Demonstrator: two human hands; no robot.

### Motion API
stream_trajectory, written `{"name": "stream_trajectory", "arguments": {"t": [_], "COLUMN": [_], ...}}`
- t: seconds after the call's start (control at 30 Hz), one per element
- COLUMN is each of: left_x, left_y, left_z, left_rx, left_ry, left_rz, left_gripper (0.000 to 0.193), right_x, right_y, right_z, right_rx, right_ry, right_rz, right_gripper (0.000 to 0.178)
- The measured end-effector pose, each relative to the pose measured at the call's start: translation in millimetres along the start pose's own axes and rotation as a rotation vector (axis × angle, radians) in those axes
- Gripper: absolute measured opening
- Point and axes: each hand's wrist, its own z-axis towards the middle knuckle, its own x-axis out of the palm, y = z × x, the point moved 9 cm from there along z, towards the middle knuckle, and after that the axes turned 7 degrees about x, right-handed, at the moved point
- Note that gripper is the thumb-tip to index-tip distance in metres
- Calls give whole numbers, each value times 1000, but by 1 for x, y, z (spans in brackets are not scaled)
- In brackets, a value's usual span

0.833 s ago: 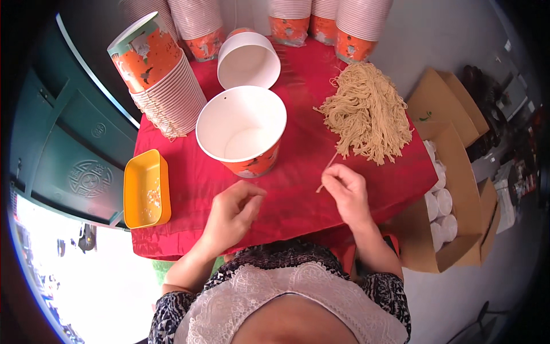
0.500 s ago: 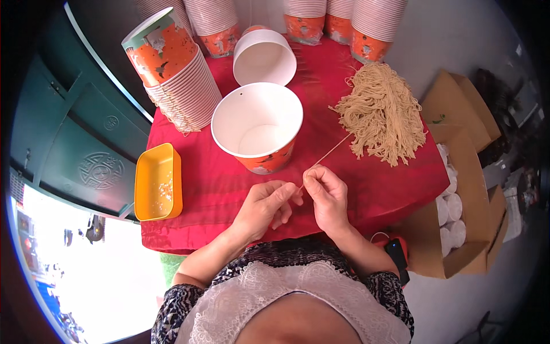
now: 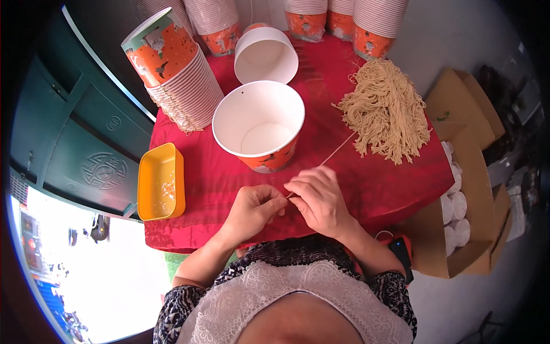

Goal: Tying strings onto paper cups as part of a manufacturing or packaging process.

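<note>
A thin tan cord (image 3: 337, 150) runs from the heap of tan cords (image 3: 385, 112) at the right down to my hands. Its end is pinched by my left hand (image 3: 256, 209), thumb against bent fingers. My right hand (image 3: 318, 199) grips the same cord beside the left fingertips, its back turned up. Just beyond my hands stands an orange patterned paper bucket (image 3: 268, 163), upright, white inside, with a small dark hole near its far rim. Whether the cord is knotted between my fingers is hidden.
A yellow tray (image 3: 182, 189) with small white bits is at the left. Behind it leans a stack of buckets (image 3: 186, 92) with cords hanging along it. Another white-lined bucket (image 3: 266, 54) lies tipped at the back. A cardboard box (image 3: 484, 215) with white rolls stands right of the red-covered table.
My right hand has turned over, its back now up, and moved slightly left and down along the cord. My left hand has drawn a little left, its fingers more curled.
</note>
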Motion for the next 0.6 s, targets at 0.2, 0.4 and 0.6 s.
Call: {"name": "stream_trajectory", "arguments": {"t": [0.2,0.4,0.6], "left_x": [-8,-14,-27], "left_y": [-8,-14,-24], "left_z": [-5,-6,-8], "left_rx": [64,122,230], "left_ry": [8,-15,-189], "left_rz": [43,-35,-55], "left_gripper": [18,21,19], "right_x": [10,16,5], "right_y": [-4,-9,-7], "right_z": [-5,-4,10], "right_rx": [115,312,270], "right_ry": [32,35,-131], "right_rz": [264,464,454], "right_gripper": [15,12,14]}}
